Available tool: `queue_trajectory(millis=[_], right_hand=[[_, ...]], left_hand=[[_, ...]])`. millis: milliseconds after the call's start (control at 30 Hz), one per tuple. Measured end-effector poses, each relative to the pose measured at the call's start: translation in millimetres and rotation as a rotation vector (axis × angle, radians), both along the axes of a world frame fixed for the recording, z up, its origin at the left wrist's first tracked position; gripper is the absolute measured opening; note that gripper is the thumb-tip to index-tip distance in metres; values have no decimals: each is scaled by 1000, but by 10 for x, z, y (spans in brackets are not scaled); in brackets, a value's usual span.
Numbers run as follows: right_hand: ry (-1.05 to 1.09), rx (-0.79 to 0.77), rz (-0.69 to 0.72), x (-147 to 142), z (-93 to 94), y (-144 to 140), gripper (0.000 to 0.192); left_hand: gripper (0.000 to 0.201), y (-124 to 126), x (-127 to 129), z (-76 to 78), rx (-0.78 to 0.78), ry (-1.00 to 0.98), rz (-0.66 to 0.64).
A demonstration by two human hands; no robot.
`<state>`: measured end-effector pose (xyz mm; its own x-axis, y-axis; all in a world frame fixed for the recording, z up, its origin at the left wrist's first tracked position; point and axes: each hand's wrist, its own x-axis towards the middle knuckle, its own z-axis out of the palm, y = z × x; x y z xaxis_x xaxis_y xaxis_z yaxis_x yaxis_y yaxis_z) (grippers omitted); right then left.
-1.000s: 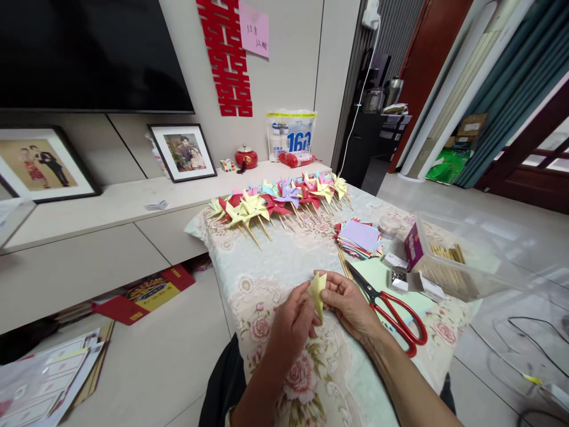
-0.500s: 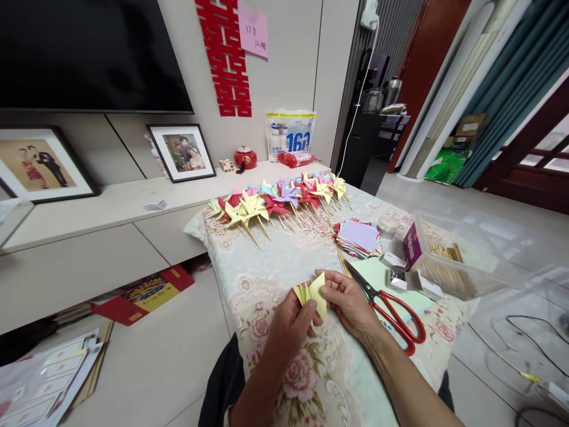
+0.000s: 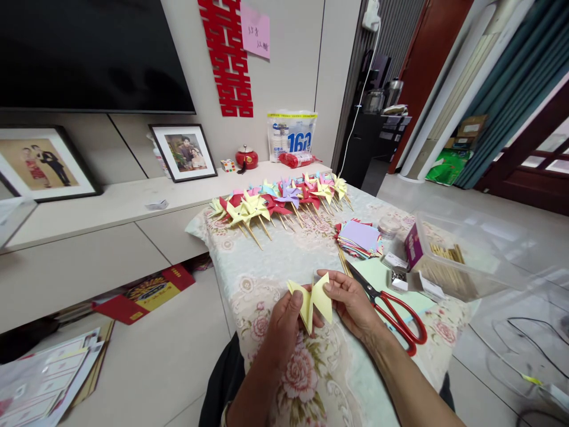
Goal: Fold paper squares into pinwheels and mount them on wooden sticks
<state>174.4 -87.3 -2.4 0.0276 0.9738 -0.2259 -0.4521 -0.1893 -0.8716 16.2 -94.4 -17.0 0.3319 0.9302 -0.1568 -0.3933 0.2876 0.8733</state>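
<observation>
My left hand and right hand pinch the folded yellow paper above the floral tablecloth; its lower fold hides behind my fingers. The white bag reads "160"; the pink note is illegible.

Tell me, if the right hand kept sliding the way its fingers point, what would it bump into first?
The right hand points left, so it would probably meet the left hand first, sharing the folded yellow paper.

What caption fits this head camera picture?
Both hands unfold yellow paper beside red scissors and paper pinwheels.
</observation>
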Motion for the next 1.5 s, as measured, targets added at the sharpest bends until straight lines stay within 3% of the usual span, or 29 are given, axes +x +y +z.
queue_trajectory(millis=[200,333,433,567,667,733,833,1033,1500], right_hand=[[16,-22,22,25,-29,2,53],[-196,91,-33,10,-121,10,60],[-604,299,-141,13,-190,6,75],[-1193,722,-218,42,-141,-57,85],[-1405,958,-186,32,-9,-136,67],[-1467,1010,-159,10,62,-173,49],[-1472,1012,-148,-6,85,-177,31],[-1315,937,-197,52,9,-98,15],[-1000,758,-117,94,-13,-75,7]], left_hand=[[64,-11,-9,69,-19,-40,-16],[60,-20,-21,98,-21,-62,-6],[60,-16,-18,75,-34,-13,26],[59,-4,0,37,-30,63,49],[57,-1,7,39,14,141,45],[56,1,4,39,59,182,35],[57,10,-4,8,83,189,16],[60,17,-1,-65,42,87,-4],[62,0,-29,-21,6,-39,1]])
